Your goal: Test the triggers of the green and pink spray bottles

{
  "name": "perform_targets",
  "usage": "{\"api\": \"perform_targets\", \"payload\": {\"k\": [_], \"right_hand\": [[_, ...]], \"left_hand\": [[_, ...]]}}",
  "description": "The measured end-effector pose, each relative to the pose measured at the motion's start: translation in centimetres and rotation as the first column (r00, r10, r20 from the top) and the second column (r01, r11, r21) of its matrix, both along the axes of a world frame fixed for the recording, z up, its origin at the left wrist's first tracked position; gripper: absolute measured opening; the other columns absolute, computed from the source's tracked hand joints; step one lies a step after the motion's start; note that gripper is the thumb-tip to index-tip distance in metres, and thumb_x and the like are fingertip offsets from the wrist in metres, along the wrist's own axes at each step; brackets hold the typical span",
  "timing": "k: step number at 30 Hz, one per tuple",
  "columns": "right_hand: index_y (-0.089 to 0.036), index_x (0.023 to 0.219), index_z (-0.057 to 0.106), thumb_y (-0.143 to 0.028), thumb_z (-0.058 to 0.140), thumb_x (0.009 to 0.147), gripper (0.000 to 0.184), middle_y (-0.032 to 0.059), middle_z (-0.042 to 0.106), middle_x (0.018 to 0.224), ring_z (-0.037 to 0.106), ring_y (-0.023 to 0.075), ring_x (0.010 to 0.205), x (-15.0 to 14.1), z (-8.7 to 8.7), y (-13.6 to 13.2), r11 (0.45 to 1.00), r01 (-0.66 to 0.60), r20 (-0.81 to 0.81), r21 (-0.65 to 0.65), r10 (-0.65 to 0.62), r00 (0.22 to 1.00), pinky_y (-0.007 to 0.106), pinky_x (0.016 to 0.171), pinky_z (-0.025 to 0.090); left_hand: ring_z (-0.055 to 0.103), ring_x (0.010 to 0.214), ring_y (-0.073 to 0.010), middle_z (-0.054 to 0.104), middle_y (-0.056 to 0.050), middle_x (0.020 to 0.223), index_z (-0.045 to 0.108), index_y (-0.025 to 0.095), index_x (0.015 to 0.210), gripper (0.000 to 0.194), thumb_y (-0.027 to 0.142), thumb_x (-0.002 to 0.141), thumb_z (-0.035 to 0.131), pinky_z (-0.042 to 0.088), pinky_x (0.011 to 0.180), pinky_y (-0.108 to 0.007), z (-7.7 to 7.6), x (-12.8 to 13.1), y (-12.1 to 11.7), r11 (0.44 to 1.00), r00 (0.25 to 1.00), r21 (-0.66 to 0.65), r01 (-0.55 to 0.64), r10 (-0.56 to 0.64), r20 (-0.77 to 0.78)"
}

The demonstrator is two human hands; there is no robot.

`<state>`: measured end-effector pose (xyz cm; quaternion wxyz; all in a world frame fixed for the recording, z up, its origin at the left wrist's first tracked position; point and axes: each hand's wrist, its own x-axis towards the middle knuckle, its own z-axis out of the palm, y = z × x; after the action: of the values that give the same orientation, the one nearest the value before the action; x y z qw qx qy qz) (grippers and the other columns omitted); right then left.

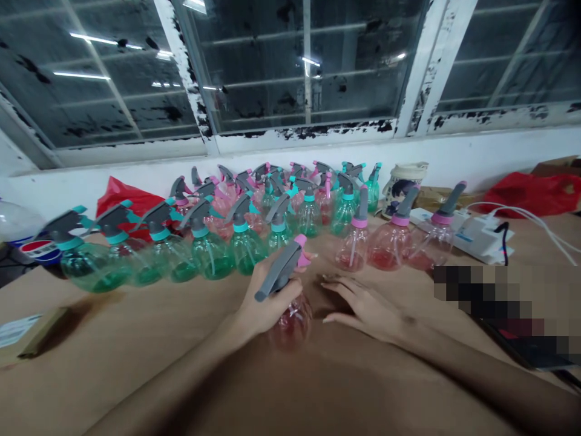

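Note:
My left hand (267, 297) is wrapped around the grey trigger head of a plastic spray bottle (290, 321) holding pink liquid, which tilts over the brown table (136, 339). My right hand (363, 306) lies open on the tabletop just to the right of that bottle, its fingers spread and holding nothing. Beyond both hands stand rows of spray bottles. The green-filled ones (209, 254) have teal collars and stand mostly to the left. The pink-filled ones (390, 245) have pink collars and stand to the right. Those at the back are partly hidden.
A white power strip (481, 237) with white cables lies at the right, beside a patterned mug (402, 189). Red plastic bags (531, 194) lie along the back wall below a dirty window (299, 66). A small cardboard box (27, 333) sits at the left table edge. A pixelated patch covers the right.

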<state>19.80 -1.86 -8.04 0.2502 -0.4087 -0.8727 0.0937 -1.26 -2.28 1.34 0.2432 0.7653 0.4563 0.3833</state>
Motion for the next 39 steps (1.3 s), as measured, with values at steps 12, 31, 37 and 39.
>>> {"api": "perform_targets", "payload": {"k": [12, 31, 37, 39], "right_hand": [[-0.017, 0.118, 0.049, -0.037, 0.045, 0.087, 0.038, 0.01, 0.056, 0.122, 0.048, 0.0214, 0.116, 0.5, -1.0, 0.4, 0.997, 0.076, 0.001, -0.004, -0.076, 0.997, 0.042, 0.096, 0.041], [-0.022, 0.116, 0.052, -0.032, 0.043, 0.087, 0.032, 0.006, 0.06, 0.116, 0.054, 0.0209, 0.11, 0.8, -1.2, 0.5, 0.995, 0.101, -0.025, 0.013, -0.101, 0.995, 0.042, 0.092, 0.045], [-0.021, 0.115, 0.051, -0.032, 0.043, 0.088, 0.031, 0.0067, 0.058, 0.118, 0.052, 0.0207, 0.112, 1.1, -1.5, 0.6, 0.996, 0.088, -0.025, -0.007, -0.088, 0.996, 0.043, 0.093, 0.044], [-0.022, 0.114, 0.052, -0.032, 0.043, 0.087, 0.03, 0.0065, 0.059, 0.117, 0.052, 0.021, 0.111, 1.2, -1.6, 0.6, 0.996, 0.088, -0.033, -0.014, -0.088, 0.996, 0.043, 0.093, 0.044]], "left_hand": [[0.059, 0.072, -0.0186, 0.062, -0.001, 0.075, 0.058, 0.023, 0.082, 0.014, 0.021, 0.071, 0.048, 0.049, 0.07, -0.035, -0.4, 0.8, 2.3, 0.992, 0.991, 0.011, 0.128, -0.128, 0.038], [0.057, 0.06, -0.0163, 0.06, 0.001, 0.065, 0.06, 0.023, 0.099, 0.03, 0.02, 0.071, 0.047, 0.046, 0.053, -0.027, -0.5, 1.2, 1.6, 0.992, 0.992, -0.054, 0.111, -0.107, 0.065], [0.059, 0.07, -0.0176, 0.063, -0.001, 0.076, 0.06, 0.024, 0.099, 0.032, 0.02, 0.07, 0.047, 0.048, 0.056, -0.026, -0.5, 1.2, 1.8, 0.991, 0.989, -0.018, 0.131, -0.13, 0.065], [0.06, 0.075, -0.0181, 0.064, -0.002, 0.084, 0.059, 0.024, 0.102, 0.035, 0.018, 0.069, 0.048, 0.049, 0.06, -0.027, -0.3, 1.2, 2.1, 0.987, 0.985, 0.002, 0.164, -0.163, 0.062]]}}
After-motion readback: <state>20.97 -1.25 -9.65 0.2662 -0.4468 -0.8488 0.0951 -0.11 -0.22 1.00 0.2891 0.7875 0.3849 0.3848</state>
